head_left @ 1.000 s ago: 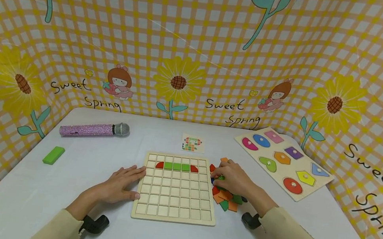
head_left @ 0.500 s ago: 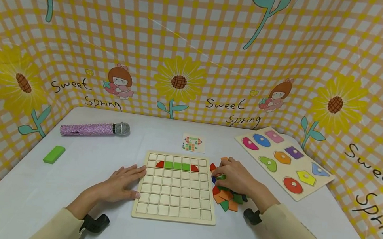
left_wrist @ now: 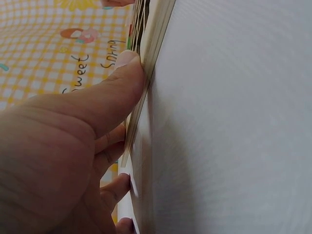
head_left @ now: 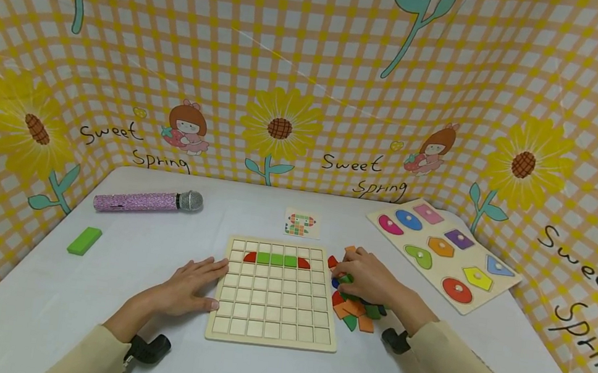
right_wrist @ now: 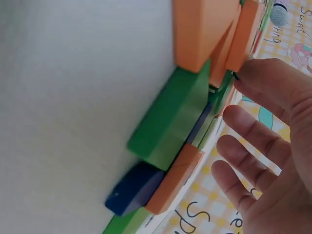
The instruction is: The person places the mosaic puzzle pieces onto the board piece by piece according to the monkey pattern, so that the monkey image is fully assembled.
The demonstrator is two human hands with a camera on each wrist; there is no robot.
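A pale wooden grid board (head_left: 272,314) lies in the middle. In its second row sit a red quarter-round tile at each end and several light green square tiles (head_left: 276,259) between them. My left hand (head_left: 188,288) rests at the board's left edge, fingers spread; in the left wrist view the thumb (left_wrist: 127,68) touches the rim. Right of the board, my right hand (head_left: 366,277) is in a heap of orange, green, red and blue tiles (head_left: 352,307), a green tile (head_left: 346,278) between its thumb and fingers. The fingertips' contact is partly hidden in the right wrist view.
A small pattern card (head_left: 302,223) lies behind the board. A glittery purple microphone (head_left: 140,202) and a green block (head_left: 84,241) are at the left. A knobbed shape puzzle (head_left: 439,253) lies at the back right.
My right hand and the tiles under it have shifted slightly to the right. The left hand and the board have stayed in place.
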